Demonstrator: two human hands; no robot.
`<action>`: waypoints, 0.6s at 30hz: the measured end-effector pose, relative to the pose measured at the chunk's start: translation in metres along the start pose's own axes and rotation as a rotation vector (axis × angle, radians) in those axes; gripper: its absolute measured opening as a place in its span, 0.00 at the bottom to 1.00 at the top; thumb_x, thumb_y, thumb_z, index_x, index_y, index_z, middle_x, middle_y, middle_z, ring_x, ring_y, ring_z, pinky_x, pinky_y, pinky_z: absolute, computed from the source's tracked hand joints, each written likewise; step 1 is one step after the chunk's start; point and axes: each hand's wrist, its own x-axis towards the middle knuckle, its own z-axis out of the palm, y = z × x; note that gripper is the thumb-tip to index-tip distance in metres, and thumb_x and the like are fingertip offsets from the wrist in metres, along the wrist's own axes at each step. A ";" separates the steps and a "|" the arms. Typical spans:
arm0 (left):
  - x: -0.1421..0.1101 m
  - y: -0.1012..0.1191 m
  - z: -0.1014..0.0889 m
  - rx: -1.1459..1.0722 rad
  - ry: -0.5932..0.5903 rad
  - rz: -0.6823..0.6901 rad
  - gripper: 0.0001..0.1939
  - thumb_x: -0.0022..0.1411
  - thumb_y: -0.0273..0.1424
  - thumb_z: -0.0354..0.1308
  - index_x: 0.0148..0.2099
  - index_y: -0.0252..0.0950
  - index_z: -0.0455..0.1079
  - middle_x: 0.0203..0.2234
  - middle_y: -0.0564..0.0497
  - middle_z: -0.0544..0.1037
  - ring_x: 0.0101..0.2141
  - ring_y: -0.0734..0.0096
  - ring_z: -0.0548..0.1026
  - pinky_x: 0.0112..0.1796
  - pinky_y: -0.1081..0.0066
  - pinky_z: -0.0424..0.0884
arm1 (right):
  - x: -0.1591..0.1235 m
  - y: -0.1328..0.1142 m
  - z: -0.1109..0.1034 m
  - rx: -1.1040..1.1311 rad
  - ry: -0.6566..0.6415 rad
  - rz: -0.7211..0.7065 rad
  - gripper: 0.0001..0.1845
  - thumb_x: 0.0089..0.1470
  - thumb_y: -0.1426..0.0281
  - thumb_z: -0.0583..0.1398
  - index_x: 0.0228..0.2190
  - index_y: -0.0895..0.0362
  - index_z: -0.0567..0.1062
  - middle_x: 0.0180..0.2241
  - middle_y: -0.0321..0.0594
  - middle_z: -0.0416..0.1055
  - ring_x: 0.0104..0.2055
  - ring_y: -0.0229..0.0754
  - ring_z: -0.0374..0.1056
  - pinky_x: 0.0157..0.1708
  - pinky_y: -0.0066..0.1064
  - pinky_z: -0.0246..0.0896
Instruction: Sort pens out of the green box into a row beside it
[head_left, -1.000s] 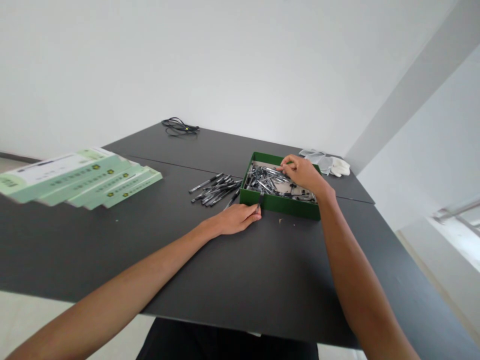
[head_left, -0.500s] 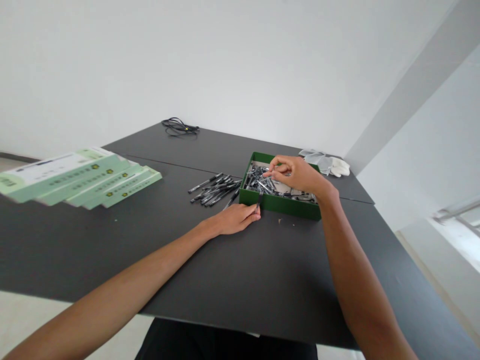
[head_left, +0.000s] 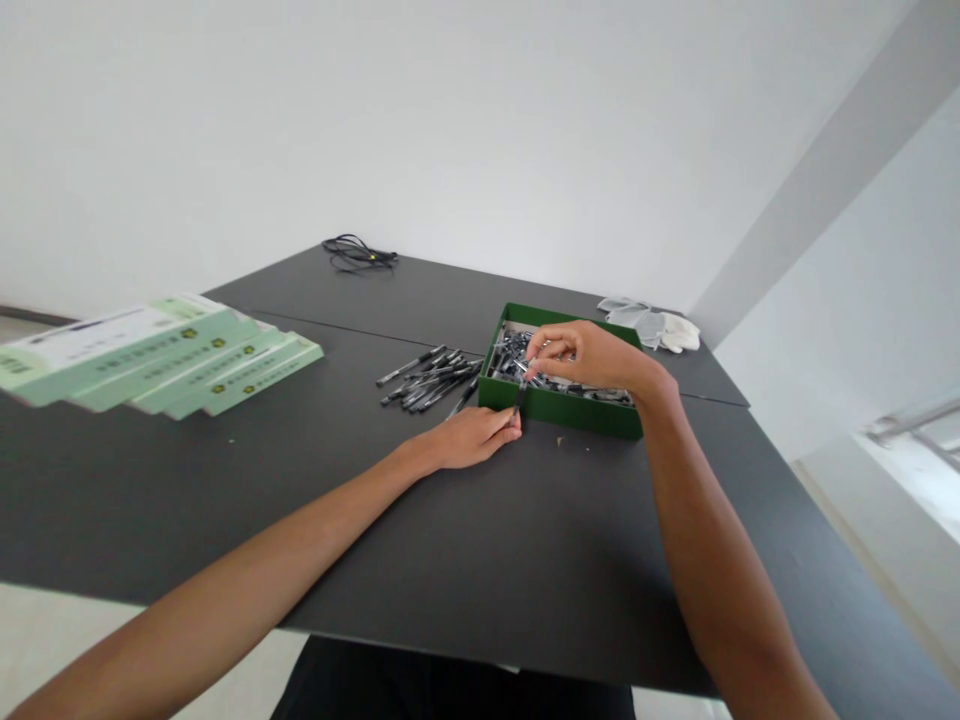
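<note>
My left hand (head_left: 469,438) rests on the dark table (head_left: 570,520) at the front left corner of a green tray (head_left: 559,420), shut on a black pen (head_left: 519,397) that points up and away from me. My right hand (head_left: 589,358) is over the tray, its fingertips pinched together among the many black-and-silver pens (head_left: 510,355) in it. The hand hides much of the pile, and I cannot tell whether those fingers hold a pen.
Loose black pens (head_left: 431,380) lie in a heap left of the tray. Green-and-white boxes (head_left: 187,360) overhang the left side, blurred. White gloves (head_left: 660,328) lie behind the tray, and a black cable (head_left: 358,254) lies at the far edge.
My right hand has moved left and down over the tray, its fingertips closing together among the pens. My left hand and the pen in it stay in place.
</note>
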 end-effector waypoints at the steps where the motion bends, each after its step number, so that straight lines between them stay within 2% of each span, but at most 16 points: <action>1: 0.000 0.000 0.000 0.001 0.000 0.002 0.15 0.78 0.41 0.43 0.44 0.38 0.66 0.38 0.47 0.78 0.38 0.63 0.77 0.41 0.67 0.69 | 0.000 0.000 0.000 -0.001 -0.008 0.013 0.09 0.58 0.67 0.62 0.40 0.56 0.78 0.38 0.40 0.84 0.38 0.41 0.76 0.38 0.31 0.63; 4: 0.000 -0.001 0.000 -0.001 0.002 0.008 0.15 0.78 0.41 0.43 0.44 0.38 0.66 0.38 0.47 0.78 0.39 0.63 0.77 0.41 0.67 0.69 | 0.000 -0.001 0.002 -0.004 -0.023 0.035 0.09 0.58 0.66 0.63 0.39 0.56 0.79 0.39 0.41 0.84 0.40 0.42 0.76 0.39 0.31 0.63; 12: -0.001 -0.001 0.000 -0.002 0.012 0.019 0.15 0.78 0.41 0.43 0.45 0.38 0.66 0.39 0.47 0.78 0.38 0.63 0.77 0.40 0.67 0.69 | 0.002 -0.004 0.002 0.007 0.001 0.006 0.10 0.58 0.64 0.63 0.38 0.56 0.81 0.36 0.40 0.83 0.37 0.40 0.75 0.37 0.31 0.63; 18: -0.001 0.000 -0.001 0.000 0.006 0.012 0.15 0.78 0.40 0.44 0.45 0.38 0.66 0.39 0.47 0.78 0.39 0.63 0.78 0.41 0.67 0.69 | 0.005 0.002 0.005 -0.007 -0.045 0.025 0.10 0.56 0.65 0.65 0.37 0.56 0.84 0.37 0.41 0.83 0.38 0.41 0.75 0.37 0.31 0.64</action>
